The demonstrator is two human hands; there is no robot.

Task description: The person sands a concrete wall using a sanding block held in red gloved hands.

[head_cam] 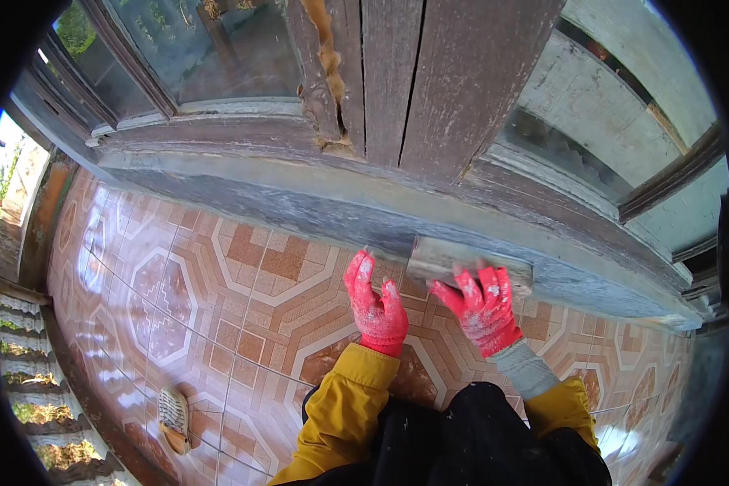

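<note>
My right hand, in a red glove smeared with white, holds a flat rectangular block by its near edge. Its broad face lies along the low grey plastered base of the wall, at the floor line. Fingers and block are slightly blurred, and the block's underside is hidden. My left hand, gloved alike, hovers left of the block with nothing in it. Its thumb stands apart from the bent fingers, and the fingertips are near the foot of the wall; whether they touch it I cannot tell.
Above the base stand weathered brown wooden frames with glass panes; one post has a jagged tan patch. Patterned tiles cover the floor. A small brush-like object lies at lower left, near a balustrade.
</note>
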